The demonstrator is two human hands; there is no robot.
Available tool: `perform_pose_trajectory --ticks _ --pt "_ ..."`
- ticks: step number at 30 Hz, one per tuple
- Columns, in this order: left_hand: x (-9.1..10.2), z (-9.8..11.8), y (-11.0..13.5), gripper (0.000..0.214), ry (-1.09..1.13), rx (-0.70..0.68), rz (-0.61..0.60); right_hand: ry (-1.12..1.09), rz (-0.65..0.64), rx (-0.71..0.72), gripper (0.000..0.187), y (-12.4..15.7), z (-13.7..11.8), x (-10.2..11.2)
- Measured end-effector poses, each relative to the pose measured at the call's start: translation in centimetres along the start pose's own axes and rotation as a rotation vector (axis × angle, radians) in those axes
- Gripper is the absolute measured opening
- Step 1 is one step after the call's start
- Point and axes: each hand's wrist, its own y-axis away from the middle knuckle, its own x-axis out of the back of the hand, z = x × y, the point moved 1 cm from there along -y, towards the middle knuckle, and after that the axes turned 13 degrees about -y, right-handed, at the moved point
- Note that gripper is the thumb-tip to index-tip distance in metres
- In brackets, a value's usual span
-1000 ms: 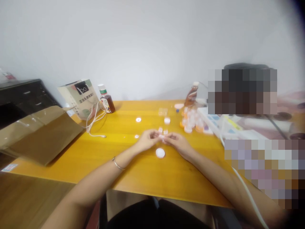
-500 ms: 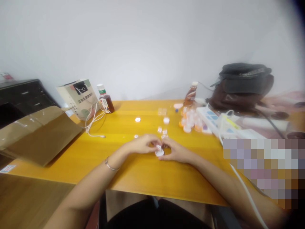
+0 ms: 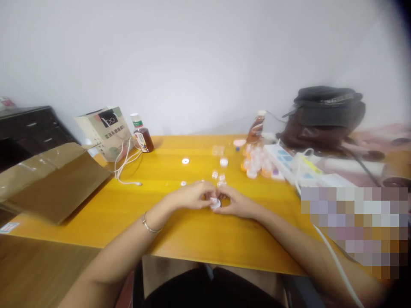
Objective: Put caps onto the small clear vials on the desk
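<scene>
Between my two hands, just above or on the yellow table (image 3: 189, 239), is a small white round piece (image 3: 215, 204) with a smaller white part on its top. My left hand (image 3: 198, 195) pinches that upper part from the left. From the right, my right hand (image 3: 236, 202) grips the disc's edge between thumb and fingers. Blur hides the exact fingertips and the detail of the piece. Just beyond my hands lie several small clear-and-white pieces (image 3: 221, 179). Farther off are a white ring-like disc (image 3: 185, 161) and a white round cap (image 3: 224, 162).
On the right stand a cluster of small white and orange bottles (image 3: 254, 162), a brown drink bottle (image 3: 257, 127), a power strip (image 3: 278, 157) and a dark bag (image 3: 323, 122). At left are a cardboard box (image 3: 54, 184), a paper bag (image 3: 107, 132), a dark-red bottle (image 3: 143, 137) and a white cable (image 3: 123, 171).
My left hand has shifted slightly, and its fingers now cover more of the white piece's upper part. Both hands stay in nearly the same place.
</scene>
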Motion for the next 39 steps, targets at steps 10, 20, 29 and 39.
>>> perform_pose_trajectory --ticks 10,20,29,39 --pt "-0.3 0.0 -0.3 0.008 0.006 0.095 -0.021 -0.017 0.018 -0.014 0.023 0.0 -0.1 -0.2" --pt "-0.6 -0.7 -0.2 0.008 -0.008 0.132 0.064 0.037 0.088 -0.022 0.018 -0.3 0.2 -0.5" --pt "-0.4 -0.6 0.1 0.015 0.093 0.062 0.048 0.052 0.089 -0.028 0.019 -0.2 0.1 -0.5" --pt "0.2 -6.3 -4.9 0.029 -0.075 0.342 0.443 0.030 0.107 -0.060 0.018 -0.2 -0.1 -0.5"
